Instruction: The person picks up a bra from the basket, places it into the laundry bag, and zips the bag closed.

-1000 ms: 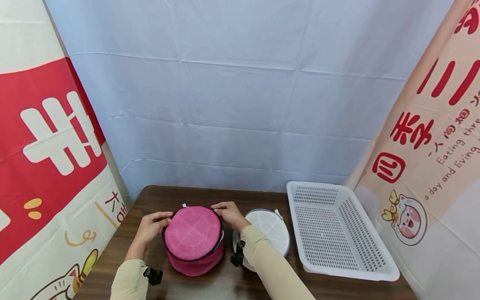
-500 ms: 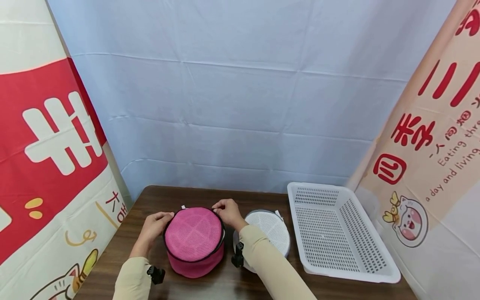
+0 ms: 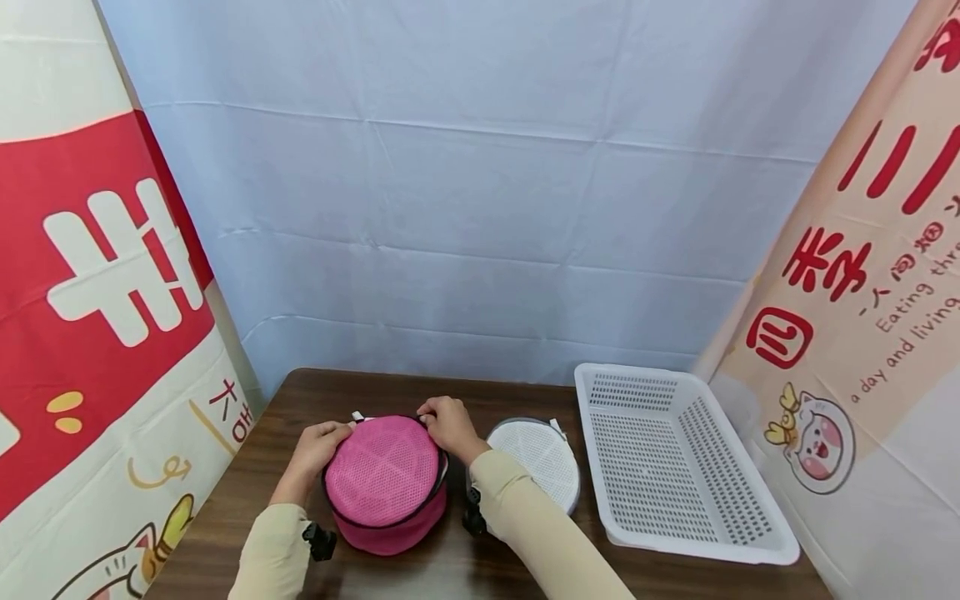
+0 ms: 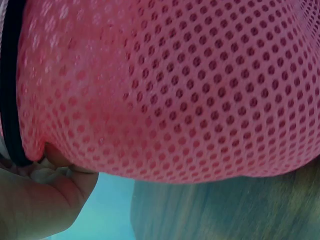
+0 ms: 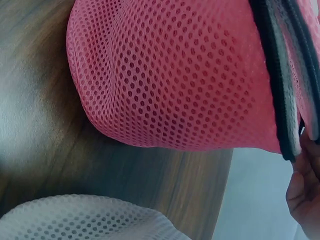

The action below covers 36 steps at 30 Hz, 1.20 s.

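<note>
A round pink mesh laundry bag [image 3: 384, 471] with black trim stands upright on the table. At its upper left rim my left hand [image 3: 317, 450] pinches the edge; the left wrist view shows thumb and fingers gripping mesh beside the black trim. My right hand [image 3: 452, 429] pinches the rim at the upper right. In the right wrist view the zipper edge [image 5: 277, 85] is parted near the right fingers [image 5: 296, 190], leaving a gap under the lid. A white tag [image 3: 357, 416] sticks out at the back. Whatever is inside the bag is hidden.
A white round mesh bag [image 3: 538, 458] with grey trim sits just right of the pink one, partly behind my right forearm. Farther right is a white perforated plastic basket [image 3: 652, 475]. The brown wooden table [image 3: 247, 492] ends at a blue cloth backdrop [image 3: 465, 208].
The pink bag has turned slightly, its white tag shifting left. My right hand has moved a little to the left along with it, and my left hand slightly right. Both keep gripping the rim.
</note>
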{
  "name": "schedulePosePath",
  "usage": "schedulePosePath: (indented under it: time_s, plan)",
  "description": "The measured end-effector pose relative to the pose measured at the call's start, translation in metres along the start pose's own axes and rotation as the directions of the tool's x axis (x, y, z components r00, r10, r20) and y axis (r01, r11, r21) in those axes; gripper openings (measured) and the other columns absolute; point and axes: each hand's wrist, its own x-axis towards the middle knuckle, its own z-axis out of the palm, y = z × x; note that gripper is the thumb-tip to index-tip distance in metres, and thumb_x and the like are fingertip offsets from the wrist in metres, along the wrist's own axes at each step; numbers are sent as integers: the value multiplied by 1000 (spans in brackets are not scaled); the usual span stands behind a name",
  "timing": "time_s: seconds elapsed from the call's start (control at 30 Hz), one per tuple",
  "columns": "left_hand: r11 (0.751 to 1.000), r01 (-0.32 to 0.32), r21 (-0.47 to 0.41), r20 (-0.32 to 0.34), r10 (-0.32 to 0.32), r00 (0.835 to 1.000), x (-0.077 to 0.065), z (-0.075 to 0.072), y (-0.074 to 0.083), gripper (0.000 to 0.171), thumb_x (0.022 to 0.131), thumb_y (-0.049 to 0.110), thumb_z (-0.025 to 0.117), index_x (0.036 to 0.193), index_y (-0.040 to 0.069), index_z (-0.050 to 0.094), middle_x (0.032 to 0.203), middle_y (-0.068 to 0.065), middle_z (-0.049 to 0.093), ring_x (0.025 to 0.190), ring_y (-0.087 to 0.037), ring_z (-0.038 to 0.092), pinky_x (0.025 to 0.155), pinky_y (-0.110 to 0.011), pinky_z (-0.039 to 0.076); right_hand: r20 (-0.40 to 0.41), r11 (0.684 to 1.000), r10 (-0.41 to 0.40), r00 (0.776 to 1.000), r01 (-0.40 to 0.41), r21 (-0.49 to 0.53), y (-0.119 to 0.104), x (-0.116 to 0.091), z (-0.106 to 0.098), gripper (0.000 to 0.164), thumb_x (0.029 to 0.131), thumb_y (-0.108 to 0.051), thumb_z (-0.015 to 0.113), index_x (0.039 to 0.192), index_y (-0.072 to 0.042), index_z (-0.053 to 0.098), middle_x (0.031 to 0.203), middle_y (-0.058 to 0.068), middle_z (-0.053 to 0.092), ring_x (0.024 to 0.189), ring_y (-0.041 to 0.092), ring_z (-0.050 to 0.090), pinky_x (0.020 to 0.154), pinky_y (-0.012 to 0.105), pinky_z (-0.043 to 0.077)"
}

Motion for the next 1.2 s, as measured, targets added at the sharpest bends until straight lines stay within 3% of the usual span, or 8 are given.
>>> schedulePosePath:
  time_s: [0.63, 0.9, 1.2]
  plan:
    - [999, -24, -32, -80, 21, 997, 4, 3, 0, 24, 89, 18, 60, 88, -4, 69, 88, -8, 64, 78, -15, 52, 67, -30, 41, -56, 992, 19, 998, -12, 127, 6, 0, 5, 10, 86, -1, 63, 85, -7, 71, 78, 0, 67, 75, 15, 61, 68, 29, 47]
    - [997, -17, -70, -124, 9, 992, -1, 3, 0, 26, 89, 19, 60, 90, -6, 68, 86, -7, 63, 75, -15, 51, 65, -30, 41, -44, 987, 34, 998, -27, 158, 2, -5, 5, 10, 86, -2, 63, 85, -7, 71, 78, 0, 66, 72, 13, 60, 67, 27, 47]
    - [993, -23, -117, -215, -3, 977, -10, 3, 0, 27, 88, 17, 60, 94, -9, 67, 81, -4, 63, 72, -13, 51, 62, -27, 41, -22, 986, 22, 1000, -18, 165, -3, -12, 3, 12, 88, -2, 61, 85, -8, 70, 77, -2, 65, 69, 10, 57, 64, 25, 46]
